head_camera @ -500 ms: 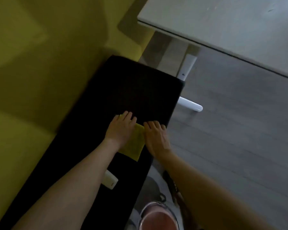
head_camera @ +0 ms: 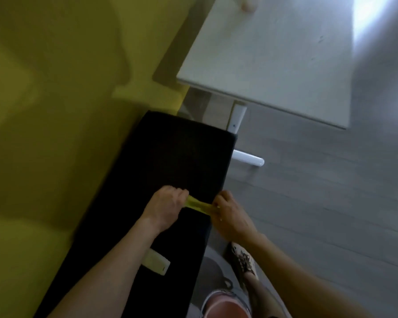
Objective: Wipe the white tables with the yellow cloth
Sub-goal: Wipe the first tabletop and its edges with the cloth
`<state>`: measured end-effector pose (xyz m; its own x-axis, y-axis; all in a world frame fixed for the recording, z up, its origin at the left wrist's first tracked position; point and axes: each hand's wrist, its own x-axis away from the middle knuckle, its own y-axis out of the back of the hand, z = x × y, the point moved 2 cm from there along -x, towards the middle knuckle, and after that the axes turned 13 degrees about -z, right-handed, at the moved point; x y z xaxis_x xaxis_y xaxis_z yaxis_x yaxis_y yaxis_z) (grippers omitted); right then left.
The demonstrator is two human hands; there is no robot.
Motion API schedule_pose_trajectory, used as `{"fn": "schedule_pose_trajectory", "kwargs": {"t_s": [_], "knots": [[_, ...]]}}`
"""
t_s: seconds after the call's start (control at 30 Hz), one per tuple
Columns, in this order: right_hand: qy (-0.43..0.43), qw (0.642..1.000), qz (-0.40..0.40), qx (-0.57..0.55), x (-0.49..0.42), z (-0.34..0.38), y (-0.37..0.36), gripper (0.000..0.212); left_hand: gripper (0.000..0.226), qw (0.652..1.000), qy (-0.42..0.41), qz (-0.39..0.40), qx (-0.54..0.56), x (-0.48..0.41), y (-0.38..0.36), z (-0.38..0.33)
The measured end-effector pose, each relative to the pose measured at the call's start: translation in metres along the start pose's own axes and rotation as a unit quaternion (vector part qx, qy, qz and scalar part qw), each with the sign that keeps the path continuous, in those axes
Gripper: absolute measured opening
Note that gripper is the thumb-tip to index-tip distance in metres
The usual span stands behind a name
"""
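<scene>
Desk surface comes first: the white rectangular desk (head_camera: 274,65) stands at one o'clock from the hands, well apart from them. Nearer, a long black padded seat (head_camera: 182,157) runs from seven o'clock towards twelve, and both hands work above it. The left hand (head_camera: 164,210) and right hand (head_camera: 230,214) each have their fingers curled tight, pinching opposite ends of the thin yellow cloth (head_camera: 197,204). The cloth is pulled into a narrow band between them, lying roughly nine to three. It looks light, limp and easy to bunch, with no stiffness of its own. I judge it best held by a gathered edge or flat under a palm for wiping.
</scene>
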<state>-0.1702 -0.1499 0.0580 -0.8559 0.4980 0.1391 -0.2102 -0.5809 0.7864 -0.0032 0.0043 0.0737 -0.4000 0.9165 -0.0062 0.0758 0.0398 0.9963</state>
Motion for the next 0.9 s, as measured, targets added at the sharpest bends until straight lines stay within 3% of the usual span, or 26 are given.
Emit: {"fn": "schedule_pose_trajectory", "kwargs": {"t_s": [0.1,0.2,0.27,0.37,0.43,0.57,0.7,0.77,0.9], "knots": [[-0.059,0.993,-0.080,-0.060,0.043,0.015,0.094,0.015,0.020,0.995,-0.010,-0.018,0.102,-0.006,0.083,-0.038],[-0.086,0.977,-0.153,-0.118,0.076,0.028,0.189,0.032,0.021,0.979,0.001,-0.051,0.198,-0.037,0.170,-0.077],[-0.110,0.969,-0.172,-0.139,0.088,0.033,0.237,0.026,0.022,0.970,-0.030,-0.088,0.224,-0.060,0.217,-0.100],[-0.122,0.949,-0.230,-0.176,0.085,0.036,0.289,0.016,0.022,0.971,-0.089,-0.117,0.189,-0.093,0.258,-0.116],[-0.117,0.948,-0.240,-0.173,0.074,0.036,0.316,0.011,0.024,0.984,-0.093,-0.084,0.127,-0.116,0.270,-0.118],[-0.054,0.971,-0.230,-0.045,0.041,0.004,0.352,0.013,0.029,0.997,-0.075,-0.001,-0.012,-0.160,0.266,-0.121],[-0.059,0.978,-0.195,0.033,-0.016,-0.031,0.397,0.035,0.039,0.999,-0.048,0.009,-0.022,-0.210,0.269,-0.124],[-0.073,0.979,-0.177,0.076,-0.051,-0.046,0.433,0.036,0.039,0.999,-0.031,0.016,-0.031,-0.232,0.274,-0.127],[-0.060,0.960,-0.245,0.124,-0.111,-0.055,0.504,0.034,0.035,0.999,-0.009,0.023,-0.036,-0.270,0.285,-0.139]]}}
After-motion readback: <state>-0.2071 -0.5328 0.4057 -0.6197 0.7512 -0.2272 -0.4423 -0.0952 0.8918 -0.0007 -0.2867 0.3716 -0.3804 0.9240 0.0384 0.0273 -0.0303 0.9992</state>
